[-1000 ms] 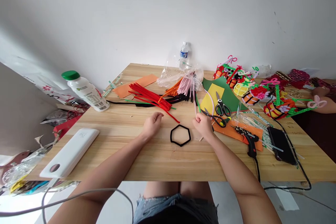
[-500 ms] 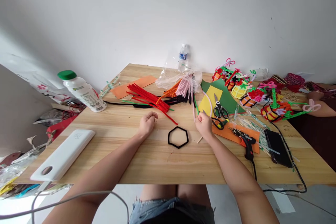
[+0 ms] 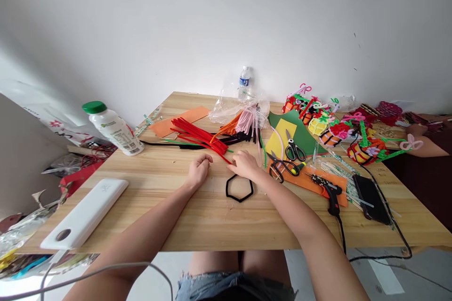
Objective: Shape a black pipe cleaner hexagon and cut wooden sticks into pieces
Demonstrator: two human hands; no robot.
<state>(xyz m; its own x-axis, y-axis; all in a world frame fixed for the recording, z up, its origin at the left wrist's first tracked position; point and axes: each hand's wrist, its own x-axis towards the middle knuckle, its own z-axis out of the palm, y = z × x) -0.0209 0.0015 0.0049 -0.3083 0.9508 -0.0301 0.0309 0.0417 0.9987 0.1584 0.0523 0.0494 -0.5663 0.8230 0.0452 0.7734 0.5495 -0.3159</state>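
My left hand [image 3: 199, 170] rests closed on the table, left of a black pipe-cleaner hexagon [image 3: 240, 200]; whatever its curled fingers might hold is hidden. Just beyond the hexagon, my right hand [image 3: 244, 165] has its fingertips pinched at the end of a red pipe cleaner [image 3: 221, 156]. That stem sticks out of a bundle of red pipe cleaners [image 3: 197, 134]. Orange stems [image 3: 229, 126] and pink stems [image 3: 247, 120] lie behind it, with black ones underneath. To the right of my right hand are dark-handled scissors [image 3: 276, 172].
Black-and-white scissors [image 3: 294, 150], yellow sheet [image 3: 278, 138], green sheet [image 3: 309, 138], glue gun [image 3: 332, 195] and phone [image 3: 371, 197] lie right. Flower baskets [image 3: 332, 134] stand behind; another person's arm [image 3: 432, 145] is far right. A white bottle [image 3: 116, 129] and power bank [image 3: 86, 211] are left.
My right hand has moved left from beside the dark-handled scissors to the red pipe cleaner's end. Those scissors now lie on the table in fuller view. My left hand stays in place.
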